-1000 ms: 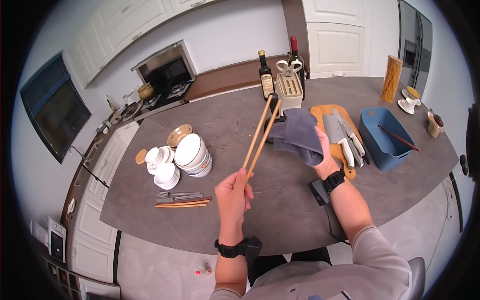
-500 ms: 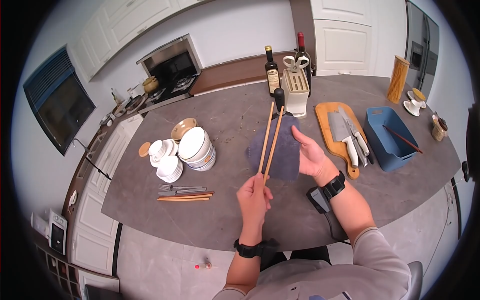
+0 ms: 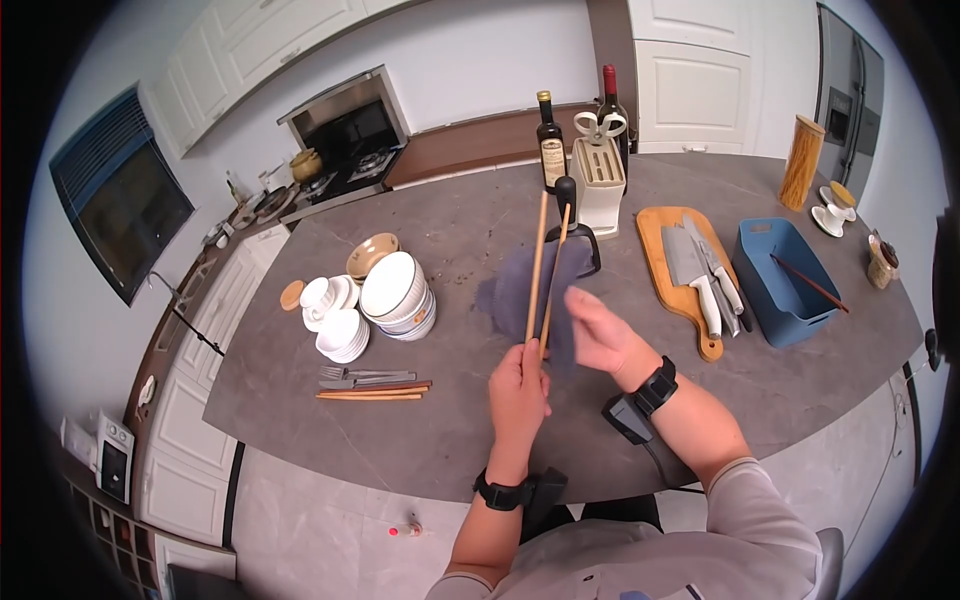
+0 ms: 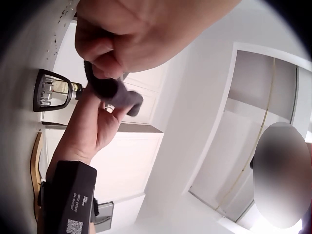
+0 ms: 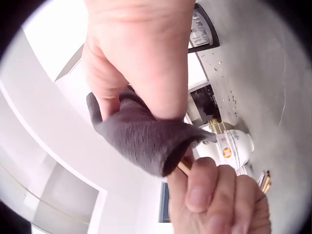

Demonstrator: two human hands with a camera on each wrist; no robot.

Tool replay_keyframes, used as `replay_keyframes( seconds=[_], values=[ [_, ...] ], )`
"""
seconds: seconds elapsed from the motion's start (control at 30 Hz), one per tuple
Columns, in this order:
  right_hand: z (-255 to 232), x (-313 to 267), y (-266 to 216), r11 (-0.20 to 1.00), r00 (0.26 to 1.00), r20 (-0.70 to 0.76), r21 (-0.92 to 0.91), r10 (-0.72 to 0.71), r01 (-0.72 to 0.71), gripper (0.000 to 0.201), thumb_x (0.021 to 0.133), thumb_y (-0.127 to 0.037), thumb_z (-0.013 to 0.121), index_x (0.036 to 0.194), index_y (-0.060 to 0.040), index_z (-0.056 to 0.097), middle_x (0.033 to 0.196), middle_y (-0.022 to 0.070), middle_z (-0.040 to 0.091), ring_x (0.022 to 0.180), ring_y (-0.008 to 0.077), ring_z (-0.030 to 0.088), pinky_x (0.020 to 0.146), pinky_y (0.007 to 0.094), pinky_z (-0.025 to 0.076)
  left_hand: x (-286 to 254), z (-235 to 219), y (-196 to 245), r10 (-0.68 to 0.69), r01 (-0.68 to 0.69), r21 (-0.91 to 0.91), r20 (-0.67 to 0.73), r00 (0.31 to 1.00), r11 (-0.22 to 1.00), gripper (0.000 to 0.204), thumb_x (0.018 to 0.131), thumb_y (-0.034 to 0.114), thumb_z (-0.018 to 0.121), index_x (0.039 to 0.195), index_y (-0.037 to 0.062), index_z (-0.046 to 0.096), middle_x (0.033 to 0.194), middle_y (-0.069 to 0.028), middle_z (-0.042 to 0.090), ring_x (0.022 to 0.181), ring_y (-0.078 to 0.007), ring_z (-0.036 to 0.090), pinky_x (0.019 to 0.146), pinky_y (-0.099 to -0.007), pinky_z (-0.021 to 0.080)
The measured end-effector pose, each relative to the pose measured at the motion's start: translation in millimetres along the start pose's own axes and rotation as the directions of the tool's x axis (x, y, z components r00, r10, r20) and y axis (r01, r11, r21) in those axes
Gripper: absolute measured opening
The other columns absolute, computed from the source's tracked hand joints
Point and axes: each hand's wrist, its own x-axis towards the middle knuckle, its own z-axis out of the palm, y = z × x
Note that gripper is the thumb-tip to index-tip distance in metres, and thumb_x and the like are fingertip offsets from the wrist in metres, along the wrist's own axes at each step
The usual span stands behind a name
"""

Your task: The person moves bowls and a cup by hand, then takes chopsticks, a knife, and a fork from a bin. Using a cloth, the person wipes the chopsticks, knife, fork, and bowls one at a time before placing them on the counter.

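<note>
Head view, from the left: a white cup (image 3: pixel 317 294) sits among saucers, with small white bowls (image 3: pixel 342 338) stacked just beside it. Nearer the person lie a fork (image 3: pixel 333 372) and several loose chopsticks (image 3: pixel 370 397), side by side. A tan bowl (image 3: pixel 373 245) stands behind the tall stack of larger bowls (image 3: pixel 407 322). Around the middle, a dark grey-purple cloth (image 3: pixel 510 292) hangs between the two hands, above the table (image 3: pixel 440 440). The left hand (image 3: pixel 519 392) has its fingers curled round the lower ends of two pale wooden sticks (image 3: pixel 537 275), whose tips point up and away; the right wrist view shows one running into the fold of the cloth. A dark bottle (image 3: pixel 551 155) and a black-handled utensil (image 3: pixel 567 200) stand beyond, beside a knife block (image 3: pixel 600 190) holding scissors. The right hand (image 3: pixel 604 338) pinches the cloth between thumb and fingers. Farther right, a cleaver (image 3: pixel 683 255) rests on a wooden board (image 3: pixel 655 228), then comes a blue bin (image 3: pixel 790 322) with a brown stick (image 3: pixel 808 281) leaning inside, and a jar of pasta (image 3: pixel 800 165) behind.
</note>
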Motion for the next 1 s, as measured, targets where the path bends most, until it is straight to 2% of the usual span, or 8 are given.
replay_keyframes(
  seconds=[0.03, 0.2, 0.3, 0.47, 0.63, 0.8, 0.97, 1.0],
  values=[
    [3, 1, 4, 0.981, 0.99, -0.124, -0.189, -0.06, 0.036, 0.039, 0.096, -0.033, 0.05, 0.119, -0.0019, 0.053, 0.117, 0.0125, 0.06, 0.104, 0.0248, 0.06, 0.088, 0.0404, 0.048, 2, 0, -1, 0.002, -0.002, 0.002, 0.001, 1.0, 1.0, 0.034, 0.098, 0.029, 0.046, 0.085, 0.0005, 0.058, 0.049, 0.0014, 0.044, 0.033, -0.0058, 0.038, 0.032, -0.0213, 0.029],
    [-6, 5, 2, 0.972, 0.959, -0.251, -0.22, -0.132, 0.076, 0.034, 0.095, -0.03, 0.053, 0.114, -0.0021, 0.054, 0.108, 0.0101, 0.063, 0.096, 0.0199, 0.063, 0.083, 0.0327, 0.051, 3, -8, -1, 0.072, -0.108, 0.303, 0.128, 0.989, 0.947, 0.035, 0.098, 0.027, 0.044, 0.084, -0.0013, 0.06, 0.048, -0.001, 0.047, 0.035, -0.0076, 0.043, 0.034, -0.0237, 0.033],
    [6, 4, -19, 0.945, 0.905, -0.311, -0.238, -0.291, 0.222, 0.036, 0.096, -0.033, 0.05, 0.113, -0.002, 0.054, 0.105, 0.0104, 0.064, 0.093, 0.0207, 0.064, 0.083, 0.0328, 0.052, -22, -12, 11, -0.054, 0.005, 0.299, 0.156, 0.986, 0.954, 0.037, 0.098, 0.029, 0.046, 0.084, -0.0009, 0.062, 0.046, -0.0003, 0.046, 0.035, -0.0076, 0.042, 0.035, -0.0234, 0.033],
    [4, 4, -14, 0.907, 0.806, -0.417, -0.224, -0.421, 0.358, 0.039, 0.095, -0.037, 0.05, 0.113, -0.0026, 0.053, 0.109, 0.0096, 0.062, 0.1, 0.0205, 0.061, 0.09, 0.0359, 0.049, -18, -9, 12, -0.039, 0.0, 0.267, 0.14, 0.989, 0.964, 0.039, 0.097, 0.031, 0.047, 0.078, 0.0002, 0.062, 0.045, 0.0003, 0.045, 0.035, -0.0062, 0.041, 0.034, -0.0227, 0.032],
    [7, 2, -13, 0.916, 0.862, -0.339, -0.275, -0.377, 0.293, 0.034, 0.096, -0.033, 0.05, 0.114, -0.0049, 0.051, 0.111, 0.0074, 0.061, 0.101, 0.0207, 0.061, 0.09, 0.0378, 0.049, -10, -17, 17, -0.044, 0.008, 0.203, 0.175, 0.984, 0.979, 0.039, 0.097, 0.031, 0.048, 0.076, 0.0012, 0.062, 0.045, 0.0011, 0.044, 0.035, -0.0049, 0.039, 0.033, -0.0222, 0.03],
    [-7, -1, -43, 0.895, 0.81, -0.39, -0.099, -0.437, 0.435, 0.04, 0.098, -0.037, 0.044, 0.116, -0.0019, 0.051, 0.115, 0.0144, 0.06, 0.108, 0.0253, 0.059, 0.095, 0.0398, 0.047, -25, -21, 11, -0.17, 0.124, 0.183, 0.258, 0.951, 0.975, 0.037, 0.096, 0.032, 0.049, 0.079, 0.0021, 0.062, 0.046, 0.0023, 0.043, 0.035, -0.0042, 0.036, 0.033, -0.0205, 0.029],
    [22, 2, -1, 0.928, 0.858, -0.376, -0.26, -0.351, 0.266, 0.037, 0.095, -0.039, 0.05, 0.115, -0.0071, 0.053, 0.107, 0.0055, 0.062, 0.098, 0.018, 0.061, 0.086, 0.0335, 0.049, 1, -13, 1, -0.08, 0.059, 0.1, 0.217, 0.973, 0.993, 0.034, 0.097, 0.029, 0.048, 0.081, 0.0022, 0.062, 0.049, 0.0012, 0.046, 0.036, -0.0037, 0.037, 0.033, -0.0198, 0.029],
    [24, -2, 9, 0.949, 0.9, -0.378, -0.296, -0.216, 0.104, 0.032, 0.095, -0.036, 0.052, 0.111, -0.0087, 0.055, 0.102, 0.0011, 0.062, 0.093, 0.013, 0.06, 0.081, 0.0304, 0.049, 5, -11, 0, -0.038, 0.03, 0.046, 0.183, 0.982, 0.998, 0.033, 0.097, 0.027, 0.047, 0.082, 0.0021, 0.062, 0.05, 0.0007, 0.047, 0.036, -0.0037, 0.038, 0.033, -0.0197, 0.029]
  ],
)
